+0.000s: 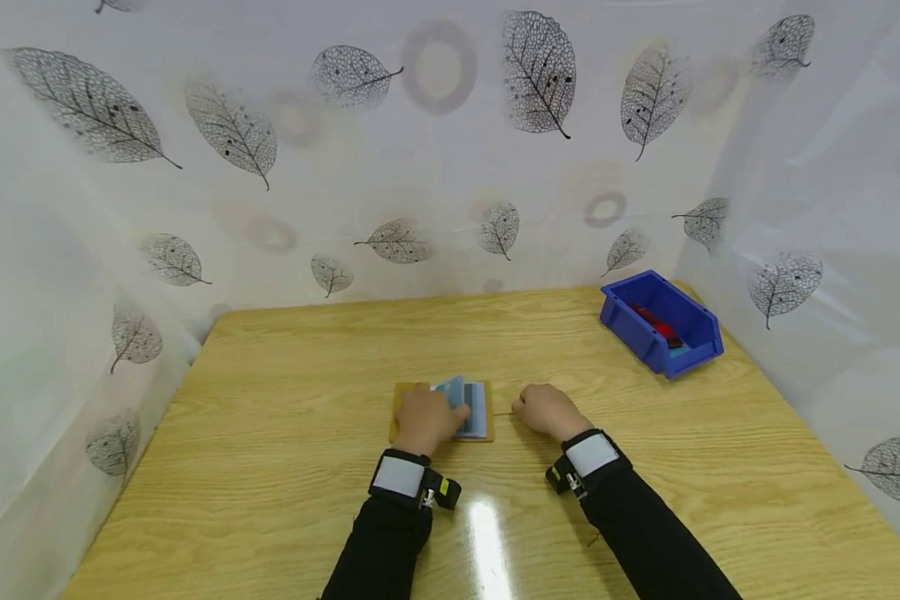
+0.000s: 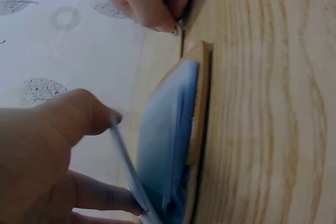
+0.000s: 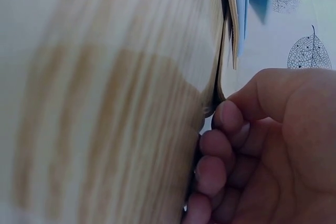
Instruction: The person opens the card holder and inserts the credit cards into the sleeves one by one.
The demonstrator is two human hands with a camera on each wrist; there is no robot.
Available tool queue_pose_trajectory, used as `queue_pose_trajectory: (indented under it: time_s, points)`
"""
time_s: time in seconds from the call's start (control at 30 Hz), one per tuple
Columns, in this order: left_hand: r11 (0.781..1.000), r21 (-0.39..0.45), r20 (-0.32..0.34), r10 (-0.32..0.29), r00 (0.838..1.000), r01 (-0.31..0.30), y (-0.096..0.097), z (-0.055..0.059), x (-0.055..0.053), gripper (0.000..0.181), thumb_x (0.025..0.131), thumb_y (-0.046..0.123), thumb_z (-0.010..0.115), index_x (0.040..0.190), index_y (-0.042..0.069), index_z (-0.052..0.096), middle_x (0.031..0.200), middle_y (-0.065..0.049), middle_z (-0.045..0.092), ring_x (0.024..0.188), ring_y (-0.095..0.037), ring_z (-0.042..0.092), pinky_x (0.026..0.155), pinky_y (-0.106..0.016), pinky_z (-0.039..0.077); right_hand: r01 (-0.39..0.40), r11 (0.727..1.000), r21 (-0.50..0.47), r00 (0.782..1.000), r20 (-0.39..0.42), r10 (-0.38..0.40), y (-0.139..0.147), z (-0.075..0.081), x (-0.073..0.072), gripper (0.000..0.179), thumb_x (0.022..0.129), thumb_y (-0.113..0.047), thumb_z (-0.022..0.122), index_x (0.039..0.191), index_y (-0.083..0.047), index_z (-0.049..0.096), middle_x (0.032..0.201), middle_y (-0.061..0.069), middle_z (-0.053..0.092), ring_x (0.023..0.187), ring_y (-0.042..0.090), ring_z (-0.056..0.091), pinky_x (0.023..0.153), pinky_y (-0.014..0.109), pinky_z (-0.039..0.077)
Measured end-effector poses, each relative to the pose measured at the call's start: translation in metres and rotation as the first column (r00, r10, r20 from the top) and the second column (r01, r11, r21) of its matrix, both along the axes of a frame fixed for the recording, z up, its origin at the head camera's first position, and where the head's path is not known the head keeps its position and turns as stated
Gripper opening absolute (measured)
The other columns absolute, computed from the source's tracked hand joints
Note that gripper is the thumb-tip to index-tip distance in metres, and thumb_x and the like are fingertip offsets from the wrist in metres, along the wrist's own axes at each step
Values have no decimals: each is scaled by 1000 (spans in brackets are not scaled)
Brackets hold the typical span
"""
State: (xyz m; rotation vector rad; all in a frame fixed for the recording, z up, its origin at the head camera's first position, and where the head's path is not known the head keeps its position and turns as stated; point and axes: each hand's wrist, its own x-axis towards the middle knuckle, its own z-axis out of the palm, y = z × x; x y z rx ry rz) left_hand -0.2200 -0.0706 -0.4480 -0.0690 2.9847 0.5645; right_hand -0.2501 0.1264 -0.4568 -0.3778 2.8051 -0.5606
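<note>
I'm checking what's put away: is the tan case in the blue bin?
No, the tan case lies on the table beneath the left hand.

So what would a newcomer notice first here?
Probably the dark leaf prints on the pale backdrop, then the blue bin, far right on the table. Near its middle, the left hand pinches a bluish flap of a tan-backed booklet; the right hand holds a thin strip beside it.

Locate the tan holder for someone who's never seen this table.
Start at the wooden table and find the left hand near its middle. The tan holder lies beneath that hand, one of its bluish sheets raised. Unlike the deep blue bin at the far right corner, it is thin and tan-edged.
</note>
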Motion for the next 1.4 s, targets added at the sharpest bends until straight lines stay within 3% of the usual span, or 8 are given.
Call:
queue_pose_trajectory:
  time_s: [0.13, 0.23, 0.33, 0.43, 0.57, 0.73, 1.0, 1.4]
  points:
    - [987, 163, -46, 10, 999, -2, -14, 5, -1, 46, 92, 27, 56, 51, 7, 50, 58, -5, 48, 51, -19, 45, 45, -27, 34, -1, 1000, 1, 1000, 0, 1, 0, 0, -2, 33, 96, -15, 52, 63, -10, 52, 62, 3, 46, 56, 17, 40, 57, 30, 34]
    - [965, 262, -106, 63, 992, -33, -27, 4, 2, 44, 89, 14, 57, 49, 12, 39, 49, 2, 36, 44, -13, 35, 42, -23, 25, -4, 1000, -4, 1000, 3, 4, 0, 1, -1, 33, 96, -15, 52, 63, -10, 51, 61, 3, 44, 56, 17, 40, 57, 30, 34]
    - [955, 290, -159, 118, 980, -68, -40, 0, 7, 39, 88, 8, 61, 52, 9, 45, 51, 1, 40, 48, -14, 37, 45, -24, 26, -8, 1000, -1, 1000, 9, 8, 0, 1, 0, 33, 96, -15, 51, 64, -10, 51, 63, 3, 45, 58, 18, 41, 58, 30, 34]
    - [950, 298, -183, 157, 970, -98, -51, -4, 11, 21, 86, 7, 66, 66, 1, 63, 62, -4, 57, 56, -17, 50, 49, -28, 39, -10, 1000, 1, 1000, 6, 10, 0, 0, 0, 33, 96, -15, 52, 64, -10, 51, 63, 3, 46, 58, 18, 42, 58, 30, 35]
    - [934, 319, -149, 217, 965, -161, -59, -9, 13, 18, 85, 14, 74, 86, -3, 70, 81, -13, 68, 71, -25, 62, 63, -38, 51, -13, 1000, 0, 1000, -9, 13, 1, -1, 0, 35, 96, -14, 51, 61, -11, 48, 61, 3, 43, 57, 18, 40, 57, 30, 34]
    - [911, 344, -116, 282, 952, -228, -64, -17, 12, 22, 81, 18, 79, 81, -1, 68, 81, -11, 68, 73, -25, 62, 63, -38, 50, -18, 1000, -3, 1000, -16, 18, 1, -3, -1, 36, 96, -14, 51, 60, -12, 44, 60, 3, 42, 57, 18, 38, 58, 30, 33]
    - [908, 345, -121, 293, 948, -237, -66, -19, 14, 23, 80, 18, 81, 77, 0, 66, 78, -11, 65, 72, -27, 61, 63, -39, 48, -16, 1000, -19, 1000, 9, 17, 1, -3, -1, 39, 97, -14, 50, 59, -14, 39, 58, 1, 34, 53, 16, 33, 55, 28, 30]
    - [884, 407, -102, 293, 951, -229, -70, -19, 13, 13, 86, 10, 72, 86, -2, 69, 86, -15, 68, 81, -31, 63, 72, -43, 51, -4, 1000, -30, 1000, 14, 4, 1, -3, -3, 40, 96, -15, 49, 58, -14, 38, 56, 0, 32, 51, 15, 31, 54, 27, 27]
